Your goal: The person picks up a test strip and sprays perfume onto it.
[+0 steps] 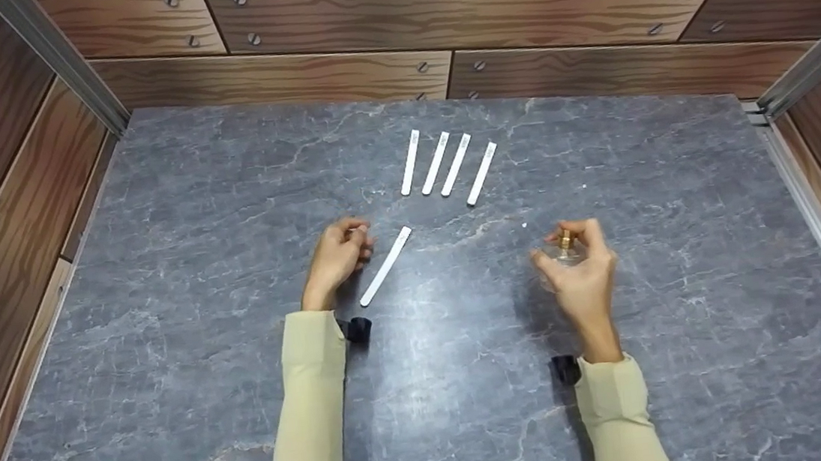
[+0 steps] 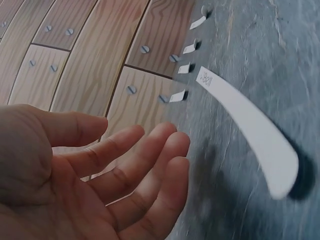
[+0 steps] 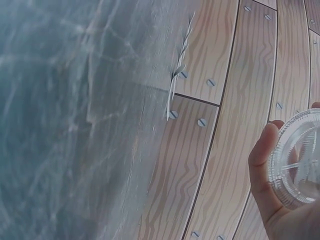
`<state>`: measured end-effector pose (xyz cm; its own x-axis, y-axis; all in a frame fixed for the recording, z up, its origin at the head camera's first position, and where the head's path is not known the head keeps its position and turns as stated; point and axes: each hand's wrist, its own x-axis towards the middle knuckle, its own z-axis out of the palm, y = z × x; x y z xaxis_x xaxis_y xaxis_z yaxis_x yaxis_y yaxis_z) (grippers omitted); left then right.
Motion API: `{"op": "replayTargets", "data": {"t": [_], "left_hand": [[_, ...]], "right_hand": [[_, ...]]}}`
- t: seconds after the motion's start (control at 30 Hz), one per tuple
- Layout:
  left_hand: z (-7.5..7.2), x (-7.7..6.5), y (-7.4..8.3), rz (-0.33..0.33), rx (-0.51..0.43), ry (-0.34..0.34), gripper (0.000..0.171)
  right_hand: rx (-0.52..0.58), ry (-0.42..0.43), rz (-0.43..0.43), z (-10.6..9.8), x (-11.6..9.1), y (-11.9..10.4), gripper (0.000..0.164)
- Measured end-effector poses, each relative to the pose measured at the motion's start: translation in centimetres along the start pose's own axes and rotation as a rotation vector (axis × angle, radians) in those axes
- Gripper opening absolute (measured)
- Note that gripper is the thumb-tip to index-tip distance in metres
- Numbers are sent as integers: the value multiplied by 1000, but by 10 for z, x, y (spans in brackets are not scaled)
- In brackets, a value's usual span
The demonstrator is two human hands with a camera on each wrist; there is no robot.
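Observation:
My right hand (image 1: 587, 281) grips a small clear glass perfume bottle (image 1: 566, 240) with a gold neck, lifted above the table. In the right wrist view the round, ridged base of the bottle (image 3: 286, 175) faces the camera between thumb and fingers. My left hand (image 1: 336, 256) hovers over the table with loosely bent fingers and nothing in it. Just to its right lies one white paper strip (image 1: 385, 267), slanted, apart from the fingers. Printing that looks like "Bell" marks the far end of this strip (image 2: 250, 130) in the left wrist view.
Several more white strips (image 1: 456, 166) lie side by side farther back, slanted the same way. Two tiny white specks lie to the right of them. Wood-patterned walls (image 1: 329, 12) stand at the back and sides of the grey marbled table (image 1: 177, 230).

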<state>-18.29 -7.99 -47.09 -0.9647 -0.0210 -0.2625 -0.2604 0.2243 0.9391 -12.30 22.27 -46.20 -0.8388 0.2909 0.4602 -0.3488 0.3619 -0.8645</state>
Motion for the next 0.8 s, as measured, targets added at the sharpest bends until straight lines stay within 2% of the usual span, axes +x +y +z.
{"op": "replayTargets", "data": {"t": [0.33, 0.6, 0.8], "left_hand": [[-9, -12, -3, 27, 93, 0, 29], [-10, -19, -6, 70, 96, -10, 27], [-10, -22, -10, 46, 99, -16, 29]], "right_hand": [[5, 2, -2, -1, 0, 1, 38], [16, 0, 7, -2, 1, 1, 37], [19, 4, 12, -2, 0, 2, 37]]}}
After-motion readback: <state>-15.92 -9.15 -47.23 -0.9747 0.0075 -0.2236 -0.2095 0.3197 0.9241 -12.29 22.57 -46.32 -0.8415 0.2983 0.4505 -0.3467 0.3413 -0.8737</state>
